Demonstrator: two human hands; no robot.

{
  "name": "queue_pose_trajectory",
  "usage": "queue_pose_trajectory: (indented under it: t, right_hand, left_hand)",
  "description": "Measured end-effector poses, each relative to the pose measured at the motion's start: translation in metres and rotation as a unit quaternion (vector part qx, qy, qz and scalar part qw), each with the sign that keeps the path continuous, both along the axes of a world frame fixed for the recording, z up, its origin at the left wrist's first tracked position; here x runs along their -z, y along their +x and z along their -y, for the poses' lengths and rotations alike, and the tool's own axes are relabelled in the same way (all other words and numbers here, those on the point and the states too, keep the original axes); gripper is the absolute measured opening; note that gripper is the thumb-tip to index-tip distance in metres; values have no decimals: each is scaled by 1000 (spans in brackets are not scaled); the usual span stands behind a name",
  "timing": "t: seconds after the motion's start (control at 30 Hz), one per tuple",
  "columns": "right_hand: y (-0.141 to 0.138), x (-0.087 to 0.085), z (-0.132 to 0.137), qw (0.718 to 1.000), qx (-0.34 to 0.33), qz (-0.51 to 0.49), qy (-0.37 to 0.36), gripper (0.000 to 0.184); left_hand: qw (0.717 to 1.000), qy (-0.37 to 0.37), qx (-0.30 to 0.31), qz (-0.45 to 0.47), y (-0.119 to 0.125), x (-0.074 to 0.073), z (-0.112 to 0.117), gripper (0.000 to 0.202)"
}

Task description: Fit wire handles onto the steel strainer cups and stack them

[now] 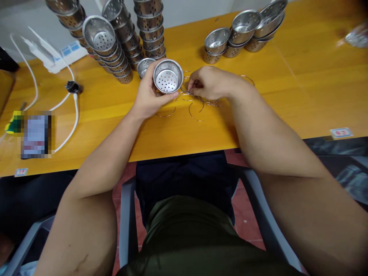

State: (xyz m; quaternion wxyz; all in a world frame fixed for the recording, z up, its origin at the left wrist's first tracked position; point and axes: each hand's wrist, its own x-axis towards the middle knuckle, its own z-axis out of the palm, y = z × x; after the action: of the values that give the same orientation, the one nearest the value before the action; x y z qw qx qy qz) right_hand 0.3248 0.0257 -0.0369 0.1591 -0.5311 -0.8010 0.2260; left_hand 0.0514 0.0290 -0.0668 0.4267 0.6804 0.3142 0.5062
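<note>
My left hand (149, 92) is wrapped around a small round metal cup with a perforated bottom (168, 78), its mouth tilted towards me. To its right, my right hand (208, 82) has its thumb and fingertips pinched together at a loose pile of thin curved wires (198, 101). One wire appears to be between the fingertips, though they partly hide it. Single wires lie scattered on the table in front of both hands. Just behind my left hand stands another perforated cup (146, 66), partly covered by the hand.
Tall stacks of perforated cups (122, 63) rise at the back left. Shorter stacks (217, 42) stand at the back right. On the left lie a phone (36, 136), white cables (76, 115) and a power strip (66, 57). The yellow table (178, 142) ends close to my lap.
</note>
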Motion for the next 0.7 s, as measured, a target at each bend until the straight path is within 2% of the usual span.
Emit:
queue_pose_trajectory:
  t: [0.13, 0.3, 0.47, 0.6, 0.7]
  right_hand:
    - [5, -9, 4, 999, 33, -23, 27, 29]
    - [12, -6, 1, 997, 42, -32, 56, 28]
    - [14, -7, 0, 996, 39, -55, 53, 20]
    - [15, -13, 3, 996, 15, -77, 50, 15]
    - [14, -14, 4, 992, 17, -111, 63, 13]
  left_hand:
    - [999, 34, 15, 13, 2, -6, 4, 89]
    - [999, 38, 18, 21, 1, -5, 0, 88]
    - [999, -12, 27, 40, 0, 0, -4, 89]
    - [990, -49, 72, 113, 0, 3, 0, 73]
    - [989, -54, 79, 113, 0, 1, 5, 72]
